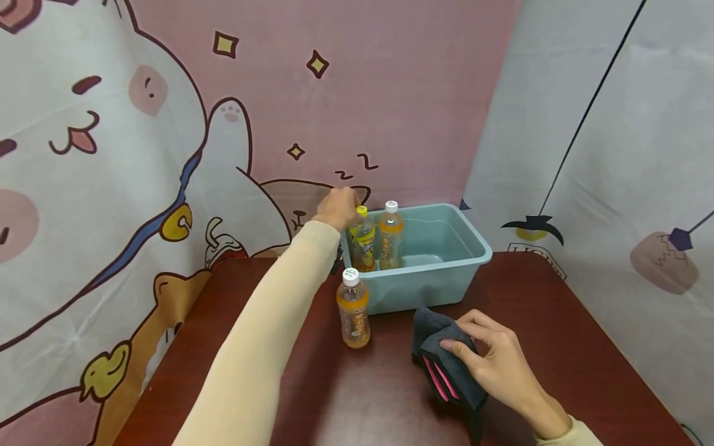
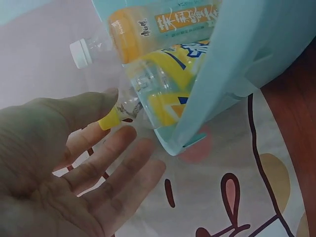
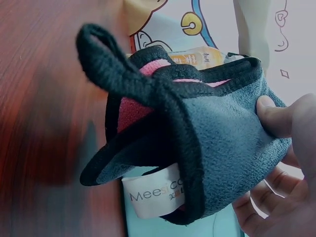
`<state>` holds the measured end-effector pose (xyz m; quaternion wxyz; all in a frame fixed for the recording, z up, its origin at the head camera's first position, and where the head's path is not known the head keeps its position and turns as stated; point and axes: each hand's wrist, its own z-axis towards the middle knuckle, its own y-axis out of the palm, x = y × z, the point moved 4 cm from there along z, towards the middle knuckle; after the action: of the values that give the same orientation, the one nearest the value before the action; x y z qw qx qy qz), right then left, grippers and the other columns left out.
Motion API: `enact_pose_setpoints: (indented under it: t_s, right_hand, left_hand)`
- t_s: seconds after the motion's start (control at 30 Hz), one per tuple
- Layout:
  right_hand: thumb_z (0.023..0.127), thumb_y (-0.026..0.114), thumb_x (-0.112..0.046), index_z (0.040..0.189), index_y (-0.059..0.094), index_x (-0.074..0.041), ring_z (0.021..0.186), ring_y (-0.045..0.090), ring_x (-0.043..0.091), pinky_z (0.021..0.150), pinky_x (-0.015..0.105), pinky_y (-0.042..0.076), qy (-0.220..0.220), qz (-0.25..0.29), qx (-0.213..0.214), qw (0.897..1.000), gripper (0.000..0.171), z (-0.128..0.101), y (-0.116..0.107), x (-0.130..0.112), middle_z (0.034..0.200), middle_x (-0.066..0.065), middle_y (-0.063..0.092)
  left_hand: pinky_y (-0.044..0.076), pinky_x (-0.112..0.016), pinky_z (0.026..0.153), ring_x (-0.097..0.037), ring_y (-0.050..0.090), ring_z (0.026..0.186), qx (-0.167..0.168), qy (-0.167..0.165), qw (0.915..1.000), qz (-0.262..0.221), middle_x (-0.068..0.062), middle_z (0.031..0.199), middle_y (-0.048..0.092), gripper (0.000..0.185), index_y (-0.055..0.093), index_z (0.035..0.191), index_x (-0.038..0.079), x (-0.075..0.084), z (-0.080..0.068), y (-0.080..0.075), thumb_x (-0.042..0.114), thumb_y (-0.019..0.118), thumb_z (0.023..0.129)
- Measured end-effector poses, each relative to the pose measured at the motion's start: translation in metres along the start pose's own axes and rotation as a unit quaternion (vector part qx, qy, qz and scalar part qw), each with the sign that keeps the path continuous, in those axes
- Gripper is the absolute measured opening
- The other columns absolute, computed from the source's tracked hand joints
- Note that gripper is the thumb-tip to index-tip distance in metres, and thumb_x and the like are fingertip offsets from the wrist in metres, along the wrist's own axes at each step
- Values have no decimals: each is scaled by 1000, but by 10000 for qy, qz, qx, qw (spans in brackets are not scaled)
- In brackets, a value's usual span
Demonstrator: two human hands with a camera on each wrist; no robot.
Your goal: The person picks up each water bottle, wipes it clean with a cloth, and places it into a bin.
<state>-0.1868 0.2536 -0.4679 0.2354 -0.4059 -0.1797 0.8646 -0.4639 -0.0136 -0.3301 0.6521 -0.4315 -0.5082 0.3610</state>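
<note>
Two bottles (image 1: 377, 238) stand inside the bin (image 1: 446, 279) at its left end; a third bottle (image 1: 353, 308) stands on the table (image 1: 558, 347) before it; the cloth (image 1: 446, 365) lies to its right.

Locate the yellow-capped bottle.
In the head view the yellow-capped bottle stands in the bin's left corner, beside a white-capped bottle, the left hand at its cap.
</note>
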Motion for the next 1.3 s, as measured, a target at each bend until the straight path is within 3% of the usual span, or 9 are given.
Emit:
enact_pose_setpoints:
  t_s: [0.3, 0.53, 0.73, 1.03, 1.13, 1.3]
  right_hand:
    - [88, 100, -1, 111, 89, -28, 80, 60, 2, 65, 17, 48, 40, -2, -24, 10000, 37, -1, 1, -3, 102, -11, 73]
    - [88, 100, 0, 110, 89, -28, 71, 53, 2, 58, 19, 44, -21, 10, -44, 10000, 37, -4, -1, -2, 102, -11, 72]
    - [89, 100, -2, 110, 89, -29, 71, 53, 2, 58, 20, 45, 62, -53, -70, 9999, 36, -5, -4, -3, 103, -12, 72]
    - [90, 100, -7, 111, 89, -32, 70, 54, 3, 60, 21, 46, 156, -160, -145, 9996, 34, -3, -5, -6, 103, -14, 72]
    - [91, 101, -8, 110, 89, -32, 69, 54, 3, 59, 21, 46, 176, -171, -168, 9996, 33, -3, -5, -7, 103, -14, 73]
    - [90, 101, -6, 111, 89, -31, 69, 54, 3, 58, 20, 46, 87, -165, -154, 9997, 35, 0, -4, -9, 104, -13, 73]
  left_hand:
    - [63, -55, 115, -34, 75, 137, 273, 130, 9992, -267, -11, 149, 78, 43, 74, 149, 15, 4, -17, -17, 36, 82, 112]
    - [65, -51, 109, -29, 77, 129, 876, 478, 9910, -892, -8, 145, 79, 36, 76, 147, 15, 17, -49, -36, 36, 74, 117]
    - [65, -49, 108, -24, 78, 130, 920, 880, 9836, -1274, -2, 145, 80, 31, 78, 143, 20, 20, -81, -44, 36, 73, 117]
    - [68, -48, 101, -26, 80, 125, 768, 1732, 9703, -1501, -1, 138, 83, 25, 82, 135, 18, 10, -127, -34, 34, 74, 117]
    - [68, -47, 98, -25, 81, 119, 730, 1973, 9649, -1572, -3, 134, 84, 24, 83, 134, 17, 1, -140, -26, 31, 77, 115]
    - [70, -48, 105, -27, 80, 121, 515, 2235, 9581, -1713, -7, 137, 82, 29, 81, 138, 16, -20, -159, -10, 30, 82, 113]
